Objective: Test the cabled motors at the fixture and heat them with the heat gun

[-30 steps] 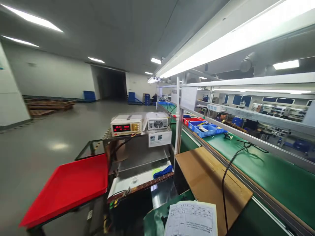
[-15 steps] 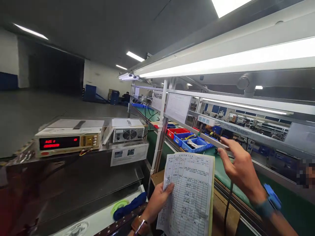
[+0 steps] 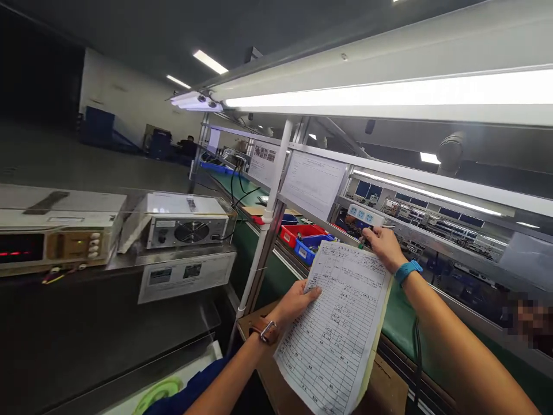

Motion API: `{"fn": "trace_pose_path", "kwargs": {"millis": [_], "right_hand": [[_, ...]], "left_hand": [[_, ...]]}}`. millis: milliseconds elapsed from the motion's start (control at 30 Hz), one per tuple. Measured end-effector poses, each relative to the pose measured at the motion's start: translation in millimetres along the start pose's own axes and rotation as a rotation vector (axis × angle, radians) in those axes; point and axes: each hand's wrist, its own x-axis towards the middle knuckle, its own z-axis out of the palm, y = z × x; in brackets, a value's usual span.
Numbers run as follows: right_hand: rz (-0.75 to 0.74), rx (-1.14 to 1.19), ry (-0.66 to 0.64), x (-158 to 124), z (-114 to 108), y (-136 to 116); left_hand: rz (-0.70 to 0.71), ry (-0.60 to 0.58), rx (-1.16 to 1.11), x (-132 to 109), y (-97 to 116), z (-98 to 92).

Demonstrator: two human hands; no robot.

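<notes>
My left hand grips the left edge of a printed form, thumb on top, with a yellowish sheet behind it. Handwriting fills some of its ruled rows. Beyond the form's top right corner, my right hand has its fingers drawn together near the shelf rail. A slim pale thing shows just above these fingers; whether they hold it, I cannot tell. Near the right hand is a white power strip. Behind the form lie a red bin and a blue bin, partly covered by the paper.
A white upright post stands left of the form. Farther left, a fan-cooled instrument and a device with a red display sit on a shelf. A cardboard piece lies beneath the form. A black cable hangs at right.
My right hand has gone from spread fingers to fingers drawn together, moving left and up toward the rail. The form has tilted clockwise. The view has turned right.
</notes>
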Motion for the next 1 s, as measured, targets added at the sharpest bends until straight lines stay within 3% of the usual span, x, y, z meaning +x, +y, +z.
{"fn": "trace_pose_path", "kwargs": {"millis": [133,233,400,500,667,1000], "right_hand": [[0.147,0.388,0.0,1.8,-0.9,-1.2],[0.211,0.486,0.002,0.0,-6.3,-6.7],[-0.001,0.192,0.021,-0.5,-18.1,-18.1],[-0.085,0.076,0.014,2.3,-13.6,-19.3],[-0.068,0.042,-0.004,3.5,1.7,-9.0],[-0.096,0.005,0.008,2.1,-3.9,-19.1]], "left_hand": [[0.007,-0.022,-0.019,23.0,-2.9,-6.2],[0.011,-0.039,-0.024,34.1,-4.0,-8.0],[0.0,-0.092,0.004,47.0,-3.1,-12.2],[0.006,-0.118,0.05,52.7,-3.9,-14.7],[-0.027,-0.138,0.078,56.1,-10.1,-17.6],[0.003,-0.096,0.069,55.0,-16.3,-17.6]]}}
